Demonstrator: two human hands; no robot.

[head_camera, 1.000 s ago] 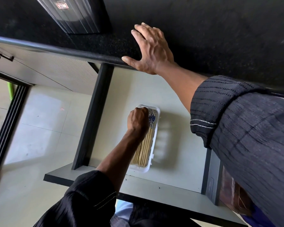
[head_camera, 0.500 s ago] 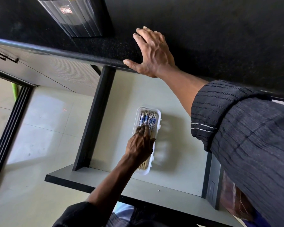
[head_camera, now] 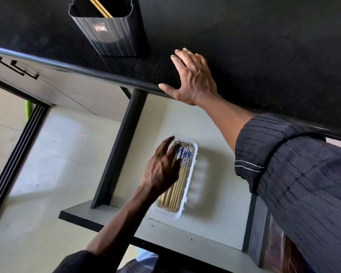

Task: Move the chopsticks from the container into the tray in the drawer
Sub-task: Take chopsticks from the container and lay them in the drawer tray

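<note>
A white plastic tray (head_camera: 189, 191) lies in the open drawer (head_camera: 211, 231) and holds several wooden chopsticks (head_camera: 178, 189) with blue-patterned ends. My left hand (head_camera: 162, 168) hovers over the tray's left side, fingers spread, holding nothing; it is motion-blurred. My right hand (head_camera: 193, 77) rests flat on the black countertop (head_camera: 264, 46) at its front edge, fingers apart. A dark ribbed container (head_camera: 110, 34) stands on the counter at the back left, with two chopsticks (head_camera: 100, 6) sticking out of it.
The drawer has dark side walls (head_camera: 118, 150) and a pale floor. A closed cabinet front with a black handle (head_camera: 16, 67) sits to the left. Tiled floor (head_camera: 37, 164) lies below on the left. A brownish object (head_camera: 280, 251) shows at the drawer's right.
My left hand has lifted off the chopsticks in the tray and opened. The view has tilted up, bringing the container into sight. My right hand has stayed on the counter.
</note>
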